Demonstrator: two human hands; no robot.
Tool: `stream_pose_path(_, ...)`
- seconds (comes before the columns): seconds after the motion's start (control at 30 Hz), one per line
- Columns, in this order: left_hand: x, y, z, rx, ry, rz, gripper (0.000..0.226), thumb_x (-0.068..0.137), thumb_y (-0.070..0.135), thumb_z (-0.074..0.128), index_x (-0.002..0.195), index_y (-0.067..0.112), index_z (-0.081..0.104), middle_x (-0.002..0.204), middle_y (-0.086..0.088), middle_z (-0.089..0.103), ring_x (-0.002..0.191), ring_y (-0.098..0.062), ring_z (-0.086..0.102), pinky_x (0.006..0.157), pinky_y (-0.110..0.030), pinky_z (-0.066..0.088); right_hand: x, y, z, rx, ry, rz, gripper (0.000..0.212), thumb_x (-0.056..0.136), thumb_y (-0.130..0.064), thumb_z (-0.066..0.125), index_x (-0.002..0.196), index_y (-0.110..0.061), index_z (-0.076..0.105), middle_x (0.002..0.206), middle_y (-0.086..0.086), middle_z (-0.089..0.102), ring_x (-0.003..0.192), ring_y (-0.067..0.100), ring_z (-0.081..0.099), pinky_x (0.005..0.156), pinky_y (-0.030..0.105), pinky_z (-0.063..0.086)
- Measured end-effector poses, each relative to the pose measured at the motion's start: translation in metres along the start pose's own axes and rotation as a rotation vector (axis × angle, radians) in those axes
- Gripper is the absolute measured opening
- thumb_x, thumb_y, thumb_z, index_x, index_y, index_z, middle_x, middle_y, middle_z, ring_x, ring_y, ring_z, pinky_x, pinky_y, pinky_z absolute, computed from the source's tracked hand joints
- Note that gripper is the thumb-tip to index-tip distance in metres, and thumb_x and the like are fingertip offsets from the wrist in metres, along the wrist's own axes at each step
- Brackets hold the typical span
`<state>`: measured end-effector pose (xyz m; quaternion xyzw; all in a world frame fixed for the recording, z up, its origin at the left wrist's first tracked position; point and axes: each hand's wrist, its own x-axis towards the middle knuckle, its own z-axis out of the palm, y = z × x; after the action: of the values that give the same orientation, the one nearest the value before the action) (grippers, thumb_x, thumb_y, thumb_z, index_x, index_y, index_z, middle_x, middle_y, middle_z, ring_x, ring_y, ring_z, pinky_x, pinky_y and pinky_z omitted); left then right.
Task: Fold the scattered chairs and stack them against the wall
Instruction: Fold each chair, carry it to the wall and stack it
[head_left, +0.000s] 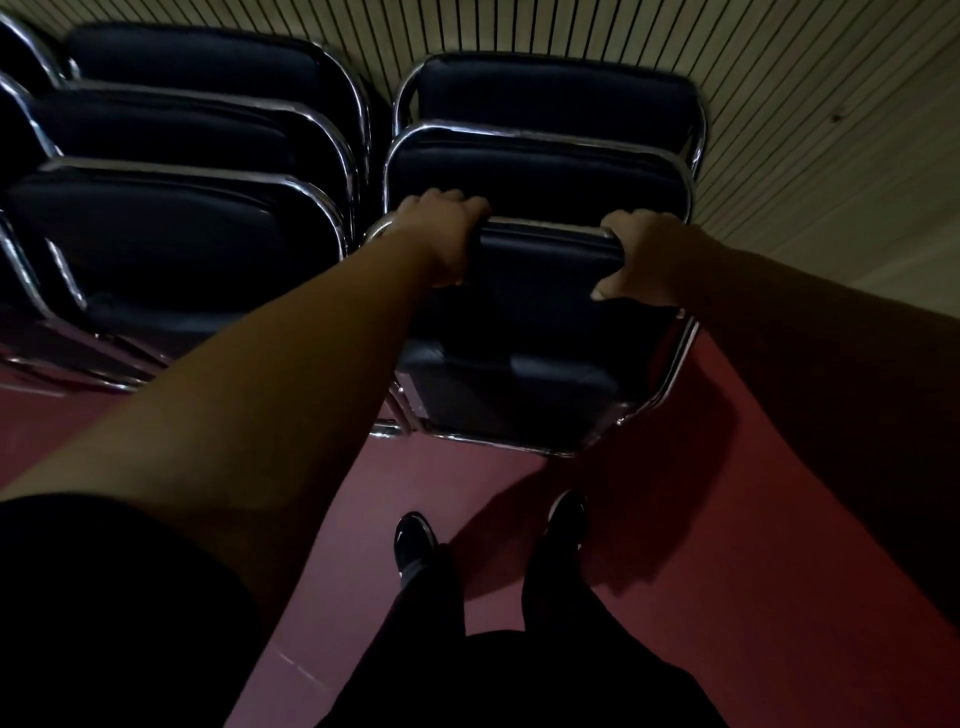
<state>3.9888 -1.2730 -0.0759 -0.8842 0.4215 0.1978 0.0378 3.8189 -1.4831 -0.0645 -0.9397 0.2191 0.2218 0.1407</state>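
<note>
Floor red, wall slatted; left hand and right hand fingers grip folded chair.

Dim assembly hall or function room: two rows of folded black padded chairs with chrome tube frames lean stacked against a pale, vertically ribbed panel wall, standing on a smooth dark red floor.

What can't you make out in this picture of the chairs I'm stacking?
Head view:
Left stack: cut off by the left edge, count unclear.
Two chairs behind the held chair: lower halves hidden by it.
Held chair's left side: covered by the left forearm.
</note>
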Motion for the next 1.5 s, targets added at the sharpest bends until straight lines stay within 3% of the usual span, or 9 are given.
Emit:
stream_pose_path(0.1,0.008,-0.005,0.000,0.040,0.034,0.001,0.086,0.075,0.029,0.088,0.149,0.022,0.044,0.142,-0.014,0.052,0.131,-0.040,0.047,0.109,-0.053,0.039,0.015,-0.009,-0.003,-0.035,0.000,0.045,0.088,0.080,-0.048,0.088,0.149,-0.021,0.041,0.145,0.016,0.049,0.134,0.043,0.045,0.111,0.057,0.040)
stream_pose_path(0.33,0.020,-0.005,0.007,0.086,0.065,-0.001,0.074,0.081,0.030,0.080,0.145,0.020,0.044,0.140,-0.016,0.051,0.130,-0.041,0.045,0.107,-0.055,0.037,0.029,-0.006,-0.002,-0.069,-0.008,0.075,0.090,0.080,-0.051,0.086,0.150,-0.021,0.039,0.147,0.016,0.047,0.135,0.044,0.044,0.111,0.059,0.038)
stream_pose_path(0.6,0.005,0.002,-0.001,0.100,0.038,-0.061,0.086,0.078,0.033,0.087,0.148,0.014,0.042,0.147,-0.018,0.044,0.136,-0.041,0.040,0.110,-0.054,0.038,0.016,-0.008,0.000,-0.215,0.017,0.087,0.092,0.079,-0.059,0.082,0.149,-0.017,0.040,0.145,0.017,0.047,0.131,0.042,0.048,0.109,0.054,0.042)
stream_pose_path(0.7,-0.011,0.006,-0.019,0.055,0.029,-0.135,0.098,0.069,0.044,0.094,0.146,0.009,0.044,0.148,-0.018,0.044,0.139,-0.040,0.039,0.109,-0.054,0.040,0.002,-0.019,-0.007,-0.291,0.059,0.074,0.082,0.083,-0.058,0.078,0.143,-0.011,0.047,0.141,0.018,0.049,0.128,0.041,0.049,0.106,0.051,0.042)
stream_pose_path(0.83,-0.042,0.008,-0.050,-0.071,0.047,-0.123,0.086,0.077,0.048,0.089,0.143,0.009,0.051,0.146,-0.017,0.051,0.135,-0.040,0.049,0.107,-0.052,0.047,-0.015,-0.044,-0.037,-0.169,0.029,0.005,0.061,0.092,-0.041,0.071,0.140,-0.010,0.050,0.141,0.019,0.049,0.129,0.042,0.049,0.106,0.050,0.042)
stream_pose_path(0.97,-0.096,0.000,-0.087,-0.210,0.118,-0.163,0.059,0.091,0.035,0.078,0.141,0.012,0.059,0.138,-0.016,0.064,0.128,-0.035,0.060,0.100,-0.037,0.046,-0.028,-0.096,-0.083,-0.116,-0.005,-0.172,0.031,0.098,-0.039,0.061,0.112,-0.012,0.069,0.119,0.015,0.068,0.098,0.031,0.063,0.080,0.033,0.048)
stream_pose_path(1.1,-0.159,-0.017,-0.097,-0.254,0.153,-0.271,0.038,0.092,0.043,0.073,0.116,0.013,0.072,0.118,-0.011,0.074,0.114,-0.032,0.067,0.087,-0.033,0.049,-0.039,-0.161,-0.108,-0.099,0.028,-0.330,0.027,0.098,-0.042,0.058,0.084,-0.019,0.064,0.103,0.008,0.070,0.091,0.027,0.062,0.077,0.033,0.046)
stream_pose_path(1.27,-0.252,-0.069,-0.090,-0.366,0.195,-0.475,0.030,0.091,0.035,0.076,0.113,0.015,0.074,0.114,-0.008,0.074,0.110,-0.028,0.068,0.090,-0.034,0.051,-0.059,-0.262,-0.100,-0.096,0.002,-0.486,0.037,0.099,-0.040,0.059,0.088,-0.010,0.077,0.093,0.010,0.073,0.093,0.029,0.068,0.083,0.037,0.056)
stream_pose_path(1.5,-0.393,-0.165,-0.074,-0.443,0.277,-0.612,0.025,0.094,0.032,0.072,0.113,0.017,0.079,0.110,-0.007,0.076,0.107,-0.024,0.069,0.087,-0.031,0.052,-0.122,-0.434,-0.059,-0.202,-0.018,-0.684,0.035,0.102,-0.041,0.060,0.079,-0.016,0.069,0.083,0.001,0.066,0.093,0.025,0.067,0.075,0.030,0.042)
